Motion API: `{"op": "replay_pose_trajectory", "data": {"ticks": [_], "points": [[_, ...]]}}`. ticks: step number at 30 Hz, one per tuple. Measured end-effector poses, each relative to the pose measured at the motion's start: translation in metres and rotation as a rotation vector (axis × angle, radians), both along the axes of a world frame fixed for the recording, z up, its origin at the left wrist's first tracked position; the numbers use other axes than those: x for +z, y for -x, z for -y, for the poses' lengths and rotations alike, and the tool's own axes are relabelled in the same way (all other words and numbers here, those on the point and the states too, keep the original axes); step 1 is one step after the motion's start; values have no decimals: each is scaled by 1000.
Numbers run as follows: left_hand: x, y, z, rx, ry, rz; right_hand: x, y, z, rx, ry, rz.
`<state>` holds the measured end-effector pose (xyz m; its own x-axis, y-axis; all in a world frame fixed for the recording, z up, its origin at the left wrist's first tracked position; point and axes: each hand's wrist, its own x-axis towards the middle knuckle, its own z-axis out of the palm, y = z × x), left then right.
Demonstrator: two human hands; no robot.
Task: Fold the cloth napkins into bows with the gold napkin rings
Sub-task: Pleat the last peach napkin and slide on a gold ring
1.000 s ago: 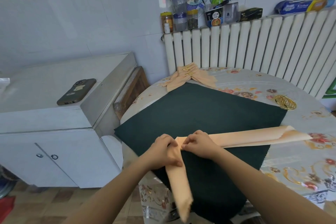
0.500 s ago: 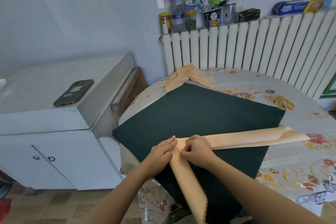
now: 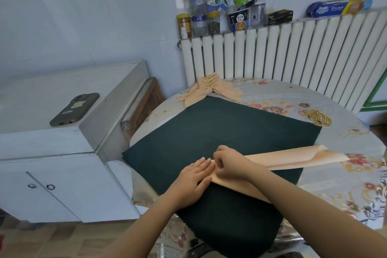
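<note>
Pinching peach napkin (image 3: 293,158) (right hand (image 3: 229,165)); left hand (image 3: 193,176) flat.

A home kitchen or dining corner; white wall tiles (image 3: 83,16) run behind a white radiator (image 3: 282,52) whose top serves as a shelf for spice jars (image 3: 199,21), an instant-noodle cup (image 3: 238,19) and a box of kitchen wrap (image 3: 335,7); a round table (image 3: 356,174) wears a flowered plastic cover; a white cupboard (image 3: 62,174) stands beside it, a phone (image 3: 74,109) on top.
</note>
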<state>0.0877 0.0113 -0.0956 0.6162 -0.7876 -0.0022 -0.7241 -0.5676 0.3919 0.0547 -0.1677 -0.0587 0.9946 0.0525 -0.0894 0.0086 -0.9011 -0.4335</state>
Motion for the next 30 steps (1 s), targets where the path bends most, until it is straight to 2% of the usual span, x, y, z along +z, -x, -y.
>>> {"op": "replay_pose_trajectory", "data": {"ticks": [3, 4, 8, 12, 16, 23, 27, 30], "points": [[4, -4, 4, 23, -41, -8, -9, 3, -2, 1, 230, 85], [7, -4, 6, 35, -54, 3, -10, 4, 1, -32, 250, 81], [19, -9, 14, 25, -185, 82, 1, 6, 25, -192, 119, -93], [31, -15, 21, -9, -256, 118, 20, -1, 49, -263, 259, -299], [39, -21, 26, -26, -269, 83, 26, -9, 56, -293, 156, -460], [38, -24, 25, -4, -230, 23, 33, -11, 43, -384, 30, -448], [36, -18, 27, 74, -142, 21, 29, -15, 29, -422, 8, -453], [36, -15, 27, 49, -150, 29, 25, -14, 32, -518, -310, -398]]}}
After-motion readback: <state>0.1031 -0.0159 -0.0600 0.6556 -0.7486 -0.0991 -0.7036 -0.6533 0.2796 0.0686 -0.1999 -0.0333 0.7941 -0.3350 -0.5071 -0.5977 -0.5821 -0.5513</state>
